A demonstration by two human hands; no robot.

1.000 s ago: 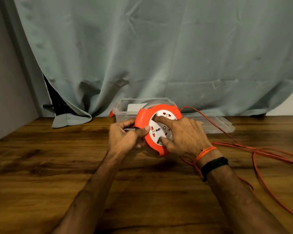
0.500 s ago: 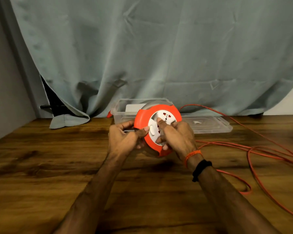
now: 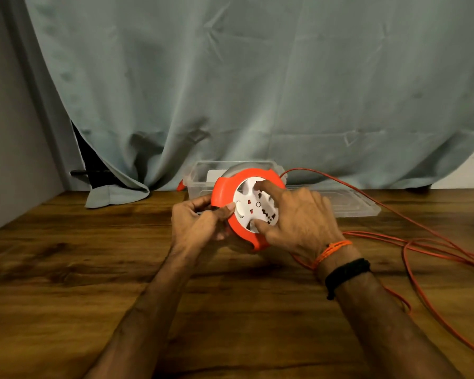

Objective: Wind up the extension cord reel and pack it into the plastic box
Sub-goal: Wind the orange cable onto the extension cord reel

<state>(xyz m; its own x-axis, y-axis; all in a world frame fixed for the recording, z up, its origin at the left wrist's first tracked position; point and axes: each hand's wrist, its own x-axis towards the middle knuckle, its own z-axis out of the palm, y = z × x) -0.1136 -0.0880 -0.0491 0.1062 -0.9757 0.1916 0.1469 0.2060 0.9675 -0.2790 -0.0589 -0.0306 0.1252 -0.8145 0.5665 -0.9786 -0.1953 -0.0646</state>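
Note:
The orange extension cord reel with a white socket face stands tilted on the wooden table, held up between both hands. My left hand grips its left rim, thumb on the white face. My right hand lies over the right side, with a fingertip and the thumb hooked into recesses of the white disc. The loose orange cord runs off to the right in several loops. Behind the reel sits the clear plastic box, partly hidden by it.
The box's clear lid lies flat to the right of the box. A grey-green curtain hangs along the back edge of the table, and a grey wall closes the left side.
My right hand has turned on the white disc, its fingers shifting from the centre to the top and bottom recesses. The cord loops on the right have shifted.

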